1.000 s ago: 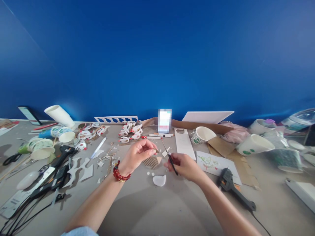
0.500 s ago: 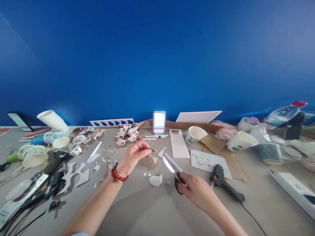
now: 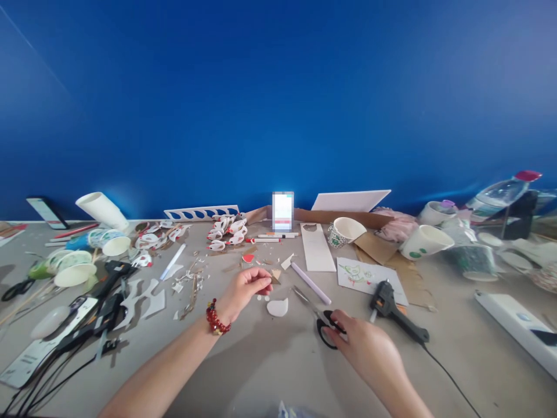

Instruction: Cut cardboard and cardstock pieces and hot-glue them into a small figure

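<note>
At far left, we see a phone [image 3: 47, 213] propped against the blue wall [image 3: 278, 104], with a white paper cup [image 3: 101, 210] tilted to its right. In front of these lie printed paper cups [image 3: 75, 270] on their sides, and nearer to us a white power strip [image 3: 32, 359] with dark cables. To its right are curved white offcuts [image 3: 154, 303], then a pale marker [image 3: 173, 261], a scatter of small scraps [image 3: 178, 287] and a cluster of white, red-tipped pieces [image 3: 227, 231]. Our left hand [image 3: 249, 288], with a red bead bracelet [image 3: 215, 318] at the wrist, pinches a small brown cardboard piece [image 3: 275, 276] between thumb and fingers, near the middle of the table [image 3: 270, 371]. Nearer to us lie 2 small white discs [image 3: 267, 298] and a larger rounded white piece [image 3: 277, 307]. A pale purple stick [image 3: 310, 283] lies just beside the scissors [image 3: 312, 306]; our right hand [image 3: 365, 342] grasps their black handles, and we cannot tell whether the blades touch the table. Further right, we have a sheet with a green drawing [image 3: 369, 278], a black glue gun [image 3: 398, 316] and a clear bottle [image 3: 500, 194] with a red cap.
</note>
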A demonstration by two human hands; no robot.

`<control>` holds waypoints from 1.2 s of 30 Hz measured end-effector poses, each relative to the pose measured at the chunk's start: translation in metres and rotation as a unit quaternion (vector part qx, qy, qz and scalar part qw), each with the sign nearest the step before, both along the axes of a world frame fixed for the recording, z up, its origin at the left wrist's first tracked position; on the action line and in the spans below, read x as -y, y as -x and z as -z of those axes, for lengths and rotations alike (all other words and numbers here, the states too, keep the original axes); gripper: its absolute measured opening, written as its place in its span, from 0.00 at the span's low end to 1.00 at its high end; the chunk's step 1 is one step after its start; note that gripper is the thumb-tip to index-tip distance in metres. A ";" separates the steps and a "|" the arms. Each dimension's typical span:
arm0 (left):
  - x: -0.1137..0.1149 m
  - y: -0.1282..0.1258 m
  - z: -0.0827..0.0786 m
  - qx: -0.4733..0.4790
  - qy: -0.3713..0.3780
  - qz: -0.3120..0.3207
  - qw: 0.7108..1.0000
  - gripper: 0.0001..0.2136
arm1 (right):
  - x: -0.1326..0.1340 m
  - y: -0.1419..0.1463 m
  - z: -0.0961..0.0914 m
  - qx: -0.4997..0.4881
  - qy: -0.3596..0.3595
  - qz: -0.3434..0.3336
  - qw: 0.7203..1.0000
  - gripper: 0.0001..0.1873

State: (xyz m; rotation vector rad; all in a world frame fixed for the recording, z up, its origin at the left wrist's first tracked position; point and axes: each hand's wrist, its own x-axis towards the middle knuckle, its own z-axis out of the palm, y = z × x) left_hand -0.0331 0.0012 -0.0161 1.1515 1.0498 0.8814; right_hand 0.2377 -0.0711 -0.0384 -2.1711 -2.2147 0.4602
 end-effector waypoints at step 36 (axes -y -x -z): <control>0.056 -0.015 0.010 -0.030 -0.052 0.054 0.997 0.09 | -0.021 0.067 0.003 -0.651 0.136 0.011 0.747 0.19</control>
